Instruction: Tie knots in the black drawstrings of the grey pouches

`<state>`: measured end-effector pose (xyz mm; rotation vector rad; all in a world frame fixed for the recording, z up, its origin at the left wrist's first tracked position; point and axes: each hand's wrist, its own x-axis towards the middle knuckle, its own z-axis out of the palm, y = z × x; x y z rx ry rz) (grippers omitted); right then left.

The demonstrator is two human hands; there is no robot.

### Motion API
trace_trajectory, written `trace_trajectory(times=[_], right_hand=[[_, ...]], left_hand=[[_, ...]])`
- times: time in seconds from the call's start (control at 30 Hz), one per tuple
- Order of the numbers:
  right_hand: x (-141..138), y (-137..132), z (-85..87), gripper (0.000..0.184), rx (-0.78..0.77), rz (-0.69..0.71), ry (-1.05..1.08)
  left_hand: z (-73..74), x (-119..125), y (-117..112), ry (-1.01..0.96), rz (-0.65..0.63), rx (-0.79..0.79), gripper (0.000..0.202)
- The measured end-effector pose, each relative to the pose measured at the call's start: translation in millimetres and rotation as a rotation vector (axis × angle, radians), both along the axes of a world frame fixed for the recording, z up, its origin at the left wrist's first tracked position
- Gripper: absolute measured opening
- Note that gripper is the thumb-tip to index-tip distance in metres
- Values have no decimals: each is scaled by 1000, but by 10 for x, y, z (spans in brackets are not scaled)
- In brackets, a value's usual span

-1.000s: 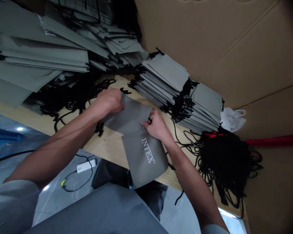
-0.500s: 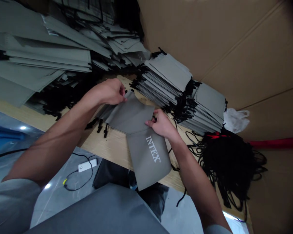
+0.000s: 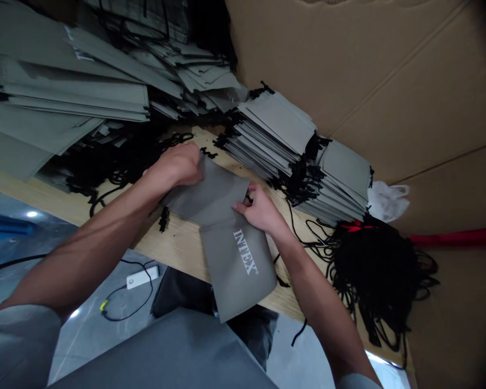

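Note:
A grey drawstring pouch (image 3: 227,232) printed INTEX lies on the wooden table (image 3: 178,246), its lower end hanging over the front edge. My left hand (image 3: 181,163) is closed on the pouch's far left corner. My right hand (image 3: 260,209) pinches its right edge, near the black cord (image 3: 249,199). Black cord ends (image 3: 162,219) trail from under the pouch's left side.
Two stacks of grey pouches (image 3: 275,135) (image 3: 342,181) stand behind on the right. Loose grey pouches (image 3: 73,92) and black cords (image 3: 113,156) pile up at the left. A heap of black cords (image 3: 378,270) lies at the right. Cardboard (image 3: 389,81) walls the back. A white charger (image 3: 140,276) lies on the floor.
Half a second ago my left hand had lifted the pouch's far corner; now the pouch is pressed flat on the table again, as it was one second ago.

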<state>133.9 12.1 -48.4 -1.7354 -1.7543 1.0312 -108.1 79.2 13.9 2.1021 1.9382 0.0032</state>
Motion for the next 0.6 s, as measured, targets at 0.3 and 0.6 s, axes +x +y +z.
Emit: trace_trajectory(times=[0.3, 0.6], right_hand=[[-86, -22, 101, 64, -23, -13, -91], [-83, -43, 267, 39, -12, 85, -292]], left_hand=[[61, 15, 70, 104, 14, -95, 48], [34, -45, 90, 93, 43, -120, 76]])
